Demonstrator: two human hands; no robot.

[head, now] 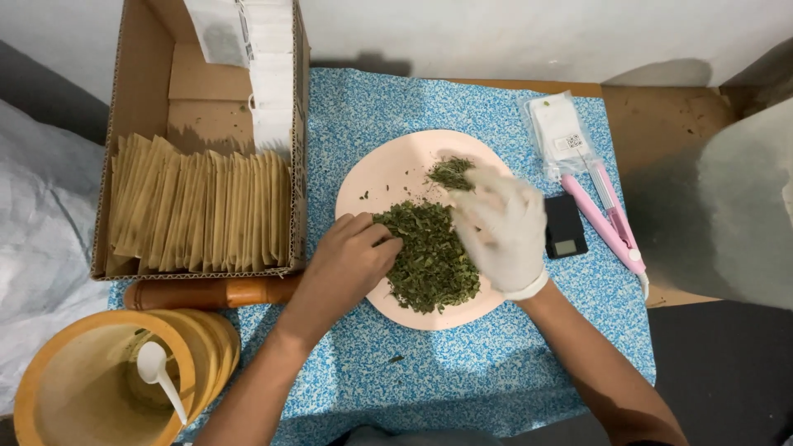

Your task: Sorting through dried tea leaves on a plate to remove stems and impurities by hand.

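The bare left hand (351, 256) rests curled against the herb pile (429, 256), steadying its edge on the plate (388, 173). Just right of it, the gloved right hand (500, 227) hovers blurred over the herbs, fingers loosely spread; whether it pinches any, I cannot tell.

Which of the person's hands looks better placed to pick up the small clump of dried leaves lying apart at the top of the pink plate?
Probably the right hand: gloved, it hovers beside the small clump. The bare left hand rests farther away, at the big leaf pile.

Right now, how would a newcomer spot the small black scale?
Start at the round pink plate of dried green leaves on the blue speckled cloth. Just beyond the gloved right hand lies the scale: the only flat black square, beside a pink sealer.
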